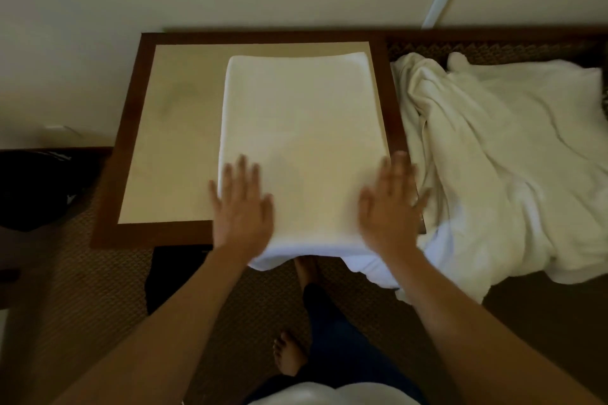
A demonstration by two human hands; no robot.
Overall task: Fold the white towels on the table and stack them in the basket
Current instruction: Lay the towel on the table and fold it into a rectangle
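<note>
From the head camera, a folded white towel (pixel 304 147) lies flat on the desk (pixel 171 141), which has a pale top framed by a dark wooden border. The towel covers the right part of the desk top, its far edge near the back border and its near edge hanging a little over the front border toward the person.

The left hand (pixel 243 207) lies palm down on the towel's near left corner, its fingers (pixel 241 171) straight and spread, grasping nothing; its outermost finger reaches past the towel's left edge over the bare desk top. The right hand (pixel 390 203) lies palm down on the towel's near right corner, fingers likewise straight and spread, grasping nothing. This hand is somewhat blurred.

Just to the right of the desk, a heap of rumpled white towels (pixel 500 167) lies on a dark woven surface, one part hanging down off its near edge. The heap's left side sits just beside the right hand.

Below the desk, the person's bare feet (pixel 289 355) stand on a brown patterned carpet (pixel 82 289). A dark object (pixel 36 190) sits at the left edge of the view, too dim to identify.
</note>
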